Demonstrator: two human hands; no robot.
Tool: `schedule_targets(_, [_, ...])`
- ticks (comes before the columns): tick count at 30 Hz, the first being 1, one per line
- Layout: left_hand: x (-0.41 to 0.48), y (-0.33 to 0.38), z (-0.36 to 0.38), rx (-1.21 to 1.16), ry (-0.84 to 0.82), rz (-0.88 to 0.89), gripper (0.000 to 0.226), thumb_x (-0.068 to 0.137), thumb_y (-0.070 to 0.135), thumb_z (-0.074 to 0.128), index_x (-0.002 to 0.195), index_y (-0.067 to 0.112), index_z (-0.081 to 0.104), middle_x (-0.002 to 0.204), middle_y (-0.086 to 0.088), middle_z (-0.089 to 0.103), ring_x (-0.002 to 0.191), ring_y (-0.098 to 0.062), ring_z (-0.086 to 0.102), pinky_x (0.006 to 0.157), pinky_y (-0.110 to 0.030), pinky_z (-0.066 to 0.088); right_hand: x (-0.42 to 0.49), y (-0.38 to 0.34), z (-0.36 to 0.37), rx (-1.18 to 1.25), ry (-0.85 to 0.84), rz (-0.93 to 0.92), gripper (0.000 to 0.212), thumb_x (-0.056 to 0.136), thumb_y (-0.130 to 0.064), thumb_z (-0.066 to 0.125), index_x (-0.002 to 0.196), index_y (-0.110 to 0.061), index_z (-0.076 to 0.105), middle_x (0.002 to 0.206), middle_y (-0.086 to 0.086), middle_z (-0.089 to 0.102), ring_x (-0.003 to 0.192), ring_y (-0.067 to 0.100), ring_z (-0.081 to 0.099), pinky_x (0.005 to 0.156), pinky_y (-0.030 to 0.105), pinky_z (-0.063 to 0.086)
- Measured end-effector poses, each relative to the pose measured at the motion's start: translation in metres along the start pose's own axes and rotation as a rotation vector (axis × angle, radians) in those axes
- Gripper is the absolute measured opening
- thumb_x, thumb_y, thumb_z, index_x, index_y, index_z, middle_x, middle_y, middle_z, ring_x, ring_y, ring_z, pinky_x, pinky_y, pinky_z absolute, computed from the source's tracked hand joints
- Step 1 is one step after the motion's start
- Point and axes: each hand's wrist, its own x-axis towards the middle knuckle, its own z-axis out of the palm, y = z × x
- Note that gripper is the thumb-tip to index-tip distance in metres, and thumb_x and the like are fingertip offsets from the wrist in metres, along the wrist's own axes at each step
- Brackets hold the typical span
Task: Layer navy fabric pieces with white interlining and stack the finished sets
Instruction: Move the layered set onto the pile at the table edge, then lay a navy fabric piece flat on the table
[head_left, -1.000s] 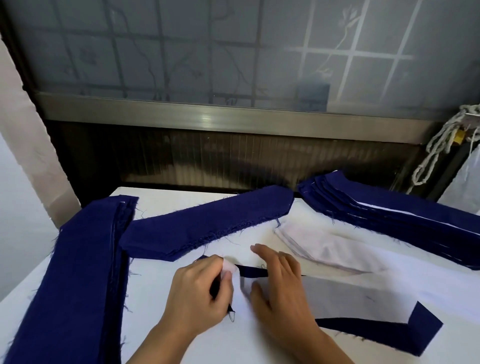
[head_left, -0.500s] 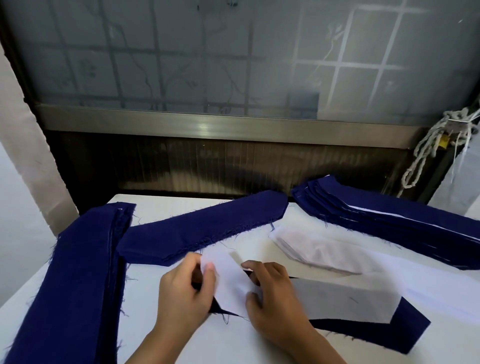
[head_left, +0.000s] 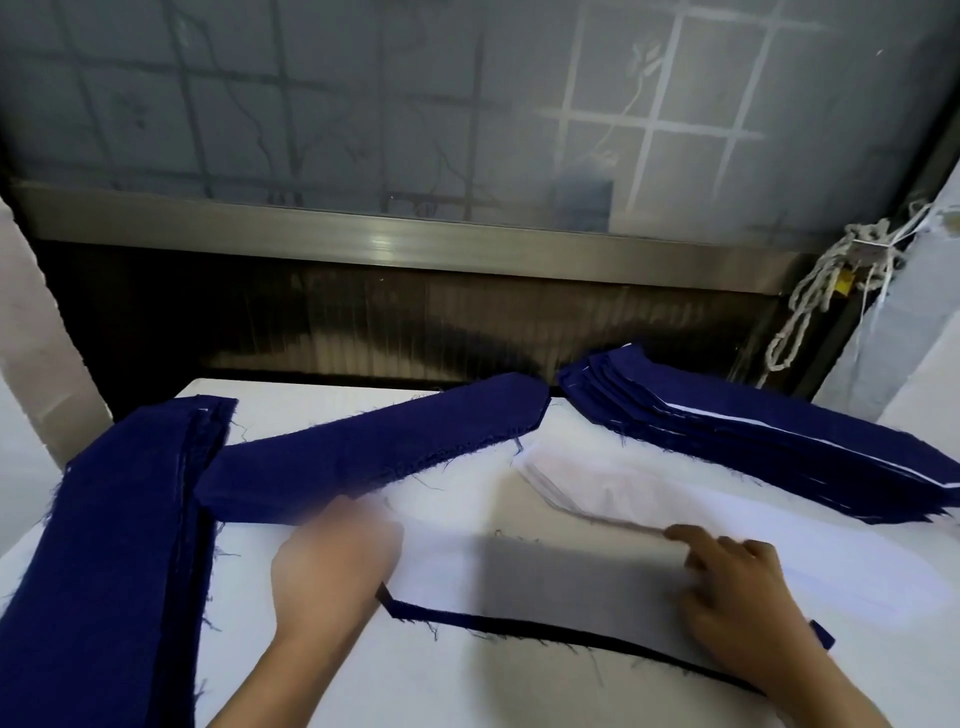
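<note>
Spanning left hand (head_left: 337, 564), right hand (head_left: 737, 587): interlining (head_left: 571, 587)

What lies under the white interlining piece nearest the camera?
A navy fabric piece: only its near edge and both end corners show past the interlining. Its middle is covered, and the right hand hides part of its right end.

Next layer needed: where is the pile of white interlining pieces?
In the head view, the pile of white interlining pieces lies right of centre, in front of the layered navy fabric stack, just beyond the right hand.
</note>
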Motion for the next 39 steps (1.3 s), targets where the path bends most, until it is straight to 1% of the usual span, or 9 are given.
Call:
schedule_targets(3, [0.001,0.001,0.0,0.036,-0.002,0.014,0.029,0.08,0.033,0.052,0.063,0.013,0.041,0.048,-0.003,0.047,0.047,-0.018,0.04,0.046,-0.03,0.03,-0.014,0.021,0.005,0.113,0.107,0.174,0.056,0.065,0.0,0.067,0.116,-0.024,0.063,0.08,-0.008,0.058,0.075,0.015,0.043,0.083,0.028,0.025])
schedule_targets(6, [0.001,0.0,0.001,0.056,0.013,0.004,0.029,0.082,0.026,0.057,0.062,0.012,0.042,0.049,-0.005,0.051,0.048,-0.02,0.044,0.047,-0.03,0.031,-0.021,0.029,0.015,0.101,0.215,0.232,0.054,0.054,0.011,0.073,0.104,-0.011,0.068,0.071,0.0,0.06,0.07,0.032,0.059,0.08,0.04,0.034])
schedule_targets(9, [0.002,0.001,0.001,0.066,0.011,0.001,0.029,0.082,0.025,0.059,0.062,0.013,0.042,0.049,-0.004,0.051,0.05,-0.022,0.047,0.047,-0.03,0.032,-0.021,0.03,0.016,0.135,0.331,0.319,0.048,0.061,0.01,0.072,0.105,-0.009,0.064,0.069,0.006,0.065,0.068,0.037,0.062,0.078,0.046,0.042])
schedule_targets(12, [0.001,0.0,0.0,0.095,-0.011,0.006,0.029,0.079,0.024,0.062,0.059,0.014,0.043,0.048,-0.002,0.05,0.05,-0.021,0.049,0.046,-0.028,0.032,-0.023,0.031,0.015,0.219,0.41,0.405,0.039,0.074,0.0,0.07,0.11,-0.012,0.06,0.075,0.008,0.067,0.068,0.038,0.061,0.071,0.043,0.045])
schedule_targets(15, [0.001,0.001,0.0,0.136,-0.039,0.009,0.028,0.076,0.023,0.065,0.059,0.013,0.046,0.05,-0.003,0.053,0.051,-0.021,0.051,0.048,-0.03,0.037,-0.025,0.031,0.014,0.226,0.421,0.439,0.036,0.079,-0.007,0.068,0.112,-0.015,0.059,0.089,0.011,0.071,0.078,0.037,0.062,0.069,0.037,0.043])
schedule_targets(18, [0.001,-0.001,0.0,0.16,-0.049,0.046,0.03,0.077,0.02,0.066,0.058,0.011,0.045,0.054,-0.004,0.051,0.052,-0.022,0.05,0.048,-0.03,0.037,-0.025,0.028,0.014,0.194,0.42,0.472,0.034,0.077,-0.005,0.066,0.11,-0.012,0.061,0.096,0.013,0.072,0.086,0.038,0.063,0.07,0.038,0.044])
schedule_targets(23, [0.0,-0.005,0.002,0.195,-0.06,0.116,0.035,0.073,0.015,0.068,0.055,0.012,0.039,0.055,-0.001,0.044,0.048,-0.016,0.041,0.046,-0.028,0.029,-0.027,0.028,0.015,0.196,0.426,0.524,0.029,0.078,-0.008,0.061,0.106,-0.016,0.06,0.093,0.013,0.069,0.082,0.037,0.059,0.065,0.037,0.044])
schedule_targets(33, [0.0,-0.006,0.002,0.207,-0.076,0.158,0.035,0.078,0.012,0.067,0.057,0.011,0.039,0.059,0.001,0.045,0.052,-0.02,0.044,0.048,-0.03,0.033,-0.027,0.029,0.019,0.143,0.421,0.547,0.025,0.078,-0.005,0.062,0.102,-0.01,0.065,0.086,0.016,0.065,0.085,0.037,0.053,0.062,0.036,0.039])
schedule_targets(39, [0.0,-0.004,0.0,0.19,-0.074,0.127,0.033,0.077,0.011,0.067,0.057,0.008,0.041,0.059,0.0,0.045,0.052,-0.023,0.045,0.048,-0.031,0.035,-0.026,0.03,0.018,0.145,0.418,0.585,0.026,0.076,-0.005,0.061,0.102,-0.008,0.065,0.091,0.017,0.066,0.089,0.038,0.052,0.066,0.037,0.04])
